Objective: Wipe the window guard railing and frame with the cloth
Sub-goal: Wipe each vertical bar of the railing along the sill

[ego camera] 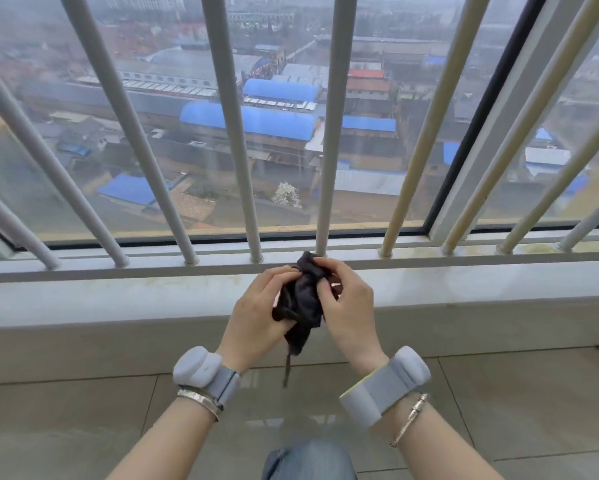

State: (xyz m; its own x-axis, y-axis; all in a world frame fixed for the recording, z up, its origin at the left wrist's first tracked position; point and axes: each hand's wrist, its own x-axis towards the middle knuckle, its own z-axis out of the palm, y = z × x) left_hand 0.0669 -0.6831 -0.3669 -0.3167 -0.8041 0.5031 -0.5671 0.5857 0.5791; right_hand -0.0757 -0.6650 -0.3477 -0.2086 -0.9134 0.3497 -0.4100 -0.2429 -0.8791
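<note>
Dark cloth [300,299] bunched between left hand [256,313] and right hand [348,306] grip.

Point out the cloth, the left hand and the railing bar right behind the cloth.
cloth [303,299]: head view, on the bunched dark fabric between the hands.
left hand [256,317]: head view, on the back of the hand.
railing bar [332,133]: head view, midway up the grey upright.

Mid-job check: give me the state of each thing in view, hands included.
cloth: dark, bunched up, held off the sill between both hands.
left hand: grips the cloth.
right hand: pinches the cloth.
railing bars: upright, untouched; those to the right look yellowed.
bottom rail: yellowish stains towards the right.
sill: faintly stained.
</note>
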